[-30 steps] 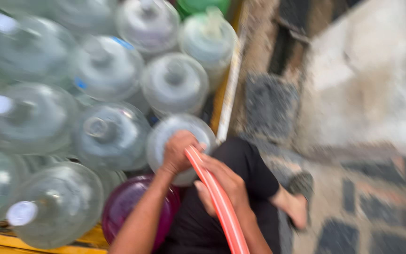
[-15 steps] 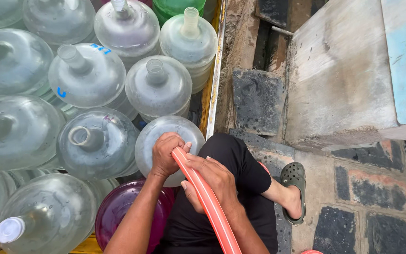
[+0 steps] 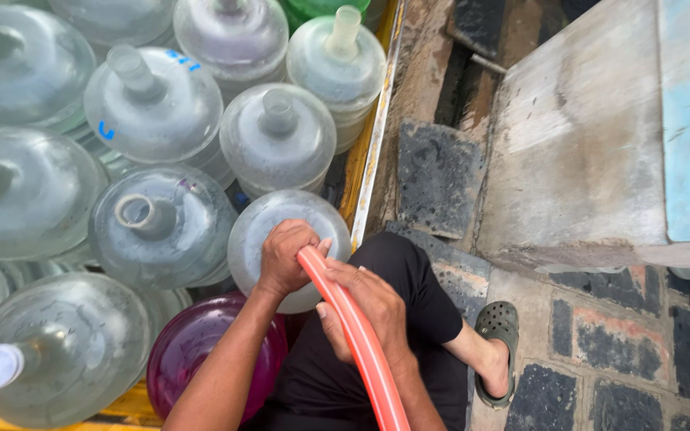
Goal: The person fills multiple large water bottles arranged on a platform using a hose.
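Note:
My left hand (image 3: pixel 285 255) is closed around the neck of a clear water jug (image 3: pixel 253 231) and the tip of an orange hose (image 3: pixel 357 335) that runs into it. My right hand (image 3: pixel 365 307) grips the hose a little lower, just below the left. The hose runs down out of the bottom of the view. The jug's mouth is hidden under my left hand.
Several clear large jugs (image 3: pixel 153 219) stand packed on a yellow-edged platform (image 3: pixel 373 136) to the left, one purple jug (image 3: pixel 201 351) nearest me. A concrete block (image 3: pixel 576 152) sits at the right on paving stones (image 3: pixel 608 351). My foot in a dark clog (image 3: pixel 497 343) rests on the paving.
The view has steadied and moved closer. Both hands stay on the hose at the jug's neck.

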